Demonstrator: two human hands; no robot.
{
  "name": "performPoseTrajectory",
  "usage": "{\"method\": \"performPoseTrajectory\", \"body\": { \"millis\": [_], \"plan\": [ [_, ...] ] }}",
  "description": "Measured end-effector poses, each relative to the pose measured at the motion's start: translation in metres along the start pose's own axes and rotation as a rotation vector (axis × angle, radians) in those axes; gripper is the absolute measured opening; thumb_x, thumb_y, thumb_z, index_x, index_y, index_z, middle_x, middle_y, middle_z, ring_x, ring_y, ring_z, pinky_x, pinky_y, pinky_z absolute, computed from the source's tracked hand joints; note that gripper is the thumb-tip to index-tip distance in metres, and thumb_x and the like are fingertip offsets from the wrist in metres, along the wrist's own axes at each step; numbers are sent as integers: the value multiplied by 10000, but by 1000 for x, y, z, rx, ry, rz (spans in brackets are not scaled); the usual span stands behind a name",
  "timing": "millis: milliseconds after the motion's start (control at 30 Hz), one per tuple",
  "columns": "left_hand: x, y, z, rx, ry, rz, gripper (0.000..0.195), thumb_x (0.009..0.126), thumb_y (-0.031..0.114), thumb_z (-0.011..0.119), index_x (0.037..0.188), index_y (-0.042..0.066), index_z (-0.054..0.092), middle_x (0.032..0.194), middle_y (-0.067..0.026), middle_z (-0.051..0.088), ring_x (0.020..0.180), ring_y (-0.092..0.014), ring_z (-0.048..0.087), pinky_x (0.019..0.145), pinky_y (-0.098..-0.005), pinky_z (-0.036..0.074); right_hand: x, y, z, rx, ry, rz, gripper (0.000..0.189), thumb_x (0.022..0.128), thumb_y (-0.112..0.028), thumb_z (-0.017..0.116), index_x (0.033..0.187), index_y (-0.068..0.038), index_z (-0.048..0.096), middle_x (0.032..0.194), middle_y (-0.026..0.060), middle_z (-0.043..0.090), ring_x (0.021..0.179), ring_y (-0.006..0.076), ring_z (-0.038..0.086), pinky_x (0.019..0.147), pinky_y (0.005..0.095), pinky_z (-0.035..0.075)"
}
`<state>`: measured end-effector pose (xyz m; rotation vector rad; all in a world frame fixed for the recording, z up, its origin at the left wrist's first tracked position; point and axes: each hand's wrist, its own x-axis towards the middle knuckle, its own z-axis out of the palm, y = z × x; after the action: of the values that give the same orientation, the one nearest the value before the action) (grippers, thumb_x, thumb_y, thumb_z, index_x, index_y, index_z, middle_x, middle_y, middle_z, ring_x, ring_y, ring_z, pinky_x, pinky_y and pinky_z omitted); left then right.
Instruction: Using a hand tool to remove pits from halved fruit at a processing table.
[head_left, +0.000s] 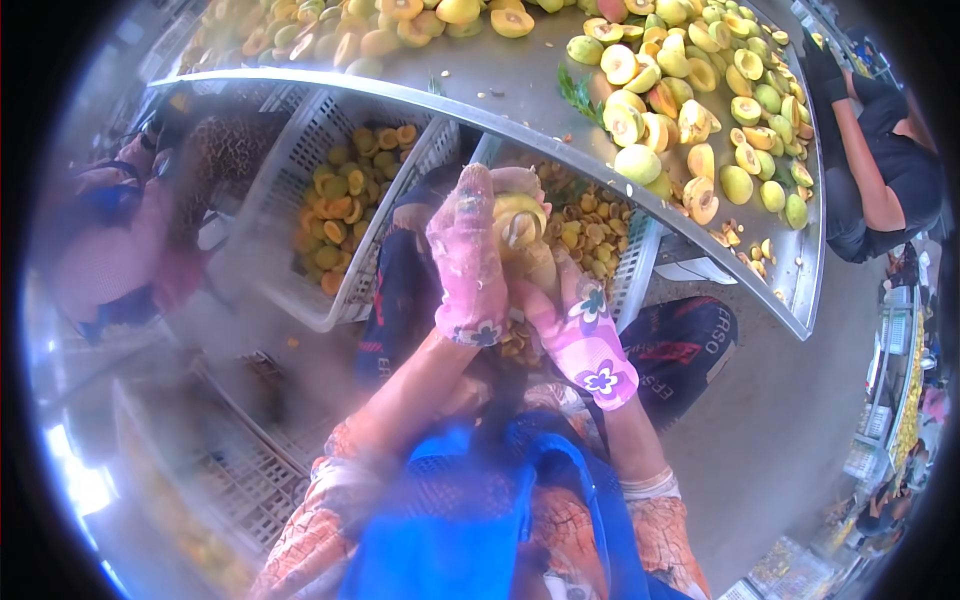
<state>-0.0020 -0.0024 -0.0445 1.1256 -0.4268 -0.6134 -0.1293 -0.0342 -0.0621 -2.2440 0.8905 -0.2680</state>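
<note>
My left hand (472, 255), in a dirty pink glove, grips a yellow stone-fruit half (517, 210) above my lap. Close below it, my right hand (581, 330), in a pink glove with flower prints, is closed around a yellowish hand tool (536, 266). A curved, shiny edge shows against the fruit's cut face; my fingers partly hide where tool and fruit meet. Beyond my hands, a crate (634, 255) holds many small fruit pieces or stones (592, 225). Halved and whole stone fruit (675, 90) lies heaped on the metal table (510, 82).
The table's raised metal rim (337, 82) runs over the crates. To the left, a white plastic crate (367, 251) contains fruit halves (330, 217). Blurred crates (240, 480) stand lower left. One person (885, 165) sits at right, another (127, 232) at left.
</note>
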Motion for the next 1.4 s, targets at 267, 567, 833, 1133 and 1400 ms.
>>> {"method": "performPoseTrajectory", "body": {
  "millis": [267,567,833,1133,1400],
  "plan": [
    [-4,7,0,-40,-45,-74,463,971,400,470,933,-24,651,824,-97,637,741,-147,611,684,-255,487,2,38,7,-112,-106,-226,309,914,-243,546,1204,-137,552,1194,228,507,1002,396,567,796,456,487],
    [2,10,-8,237,-335,-3,474,971,406,463,900,-18,664,760,-66,629,726,-126,585,638,-237,454,18,19,-24,289,-223,-263,423,867,-237,625,1227,-74,474,970,167,624,859,344,636,697,416,517],
    [2,-12,-5,180,-231,420,525,992,425,390,962,-38,636,886,-108,639,783,-155,600,705,-282,480,4,18,-28,801,-595,87,559,795,-68,621,1319,-173,460,1024,160,523,722,274,580,571,388,480],
    [16,-5,-6,324,-360,383,497,968,414,425,928,-34,638,893,-133,634,778,-191,614,702,-304,481,6,6,-23,1074,-559,370,253,894,-264,601,1064,-88,536,691,24,504,489,106,462,433,245,360],
    [23,-1,-3,168,-478,182,505,930,452,488,927,-30,641,821,-96,632,734,-159,591,676,-286,469,15,-3,-47,970,-562,390,309,869,-391,585,830,-91,519,627,4,497,449,94,416,414,244,308]
  ]
}}
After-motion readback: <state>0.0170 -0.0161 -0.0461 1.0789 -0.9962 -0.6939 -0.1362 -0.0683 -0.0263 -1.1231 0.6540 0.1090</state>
